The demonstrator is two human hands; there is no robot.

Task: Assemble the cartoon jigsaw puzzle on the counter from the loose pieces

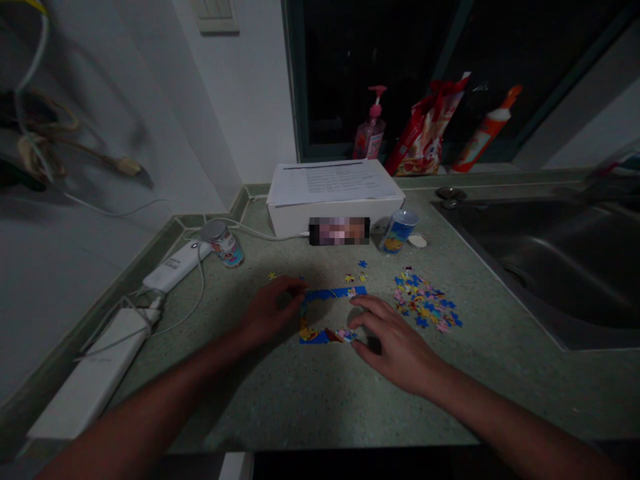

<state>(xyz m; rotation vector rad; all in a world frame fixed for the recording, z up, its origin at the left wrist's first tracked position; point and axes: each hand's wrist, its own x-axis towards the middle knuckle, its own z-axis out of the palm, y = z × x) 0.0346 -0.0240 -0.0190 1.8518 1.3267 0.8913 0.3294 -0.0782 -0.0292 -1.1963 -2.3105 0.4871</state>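
The puzzle frame (333, 293) was touched at its left by the left hand (273, 312), closure not discernible, and at its right by the right hand (395, 341), fingers spread; light, flat pressure was judged best.

Two hands (273, 313) (395, 343), two tins (223, 244) (398, 233), one white box (334, 197), one puzzle (331, 293), one heap of loose pieces (425, 305).

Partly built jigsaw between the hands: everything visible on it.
The jigsaw is a rectangular frame of interlocked pieces, mostly blue with yellow, red and pink print; its middle is unfilled. It lies flat on the green speckled countertop. The left hand covers its left edge, the right hand touches its right edge. Loose pieces lie apart, to its right.
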